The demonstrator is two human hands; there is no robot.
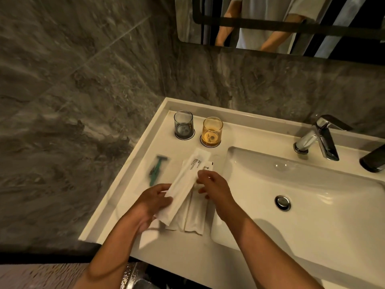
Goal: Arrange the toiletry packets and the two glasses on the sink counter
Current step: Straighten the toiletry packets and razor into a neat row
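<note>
A grey glass (183, 124) and an amber glass (212, 131) stand upright on coasters at the back of the white sink counter (133, 195). My left hand (155, 202) grips the near end of a long white toiletry packet (186, 180), which lies slanted over other white packets (193, 215). My right hand (212, 184) pinches the packets at the right side of the pile. A green razor in clear wrap (156, 168) lies to the left, apart from the pile.
The sink basin (302, 184) with its drain (282, 202) lies to the right. A chrome faucet (318, 136) stands behind it, and a dark object (373, 160) at the right edge. Grey marble walls close the left and back. A mirror (270, 24) hangs above.
</note>
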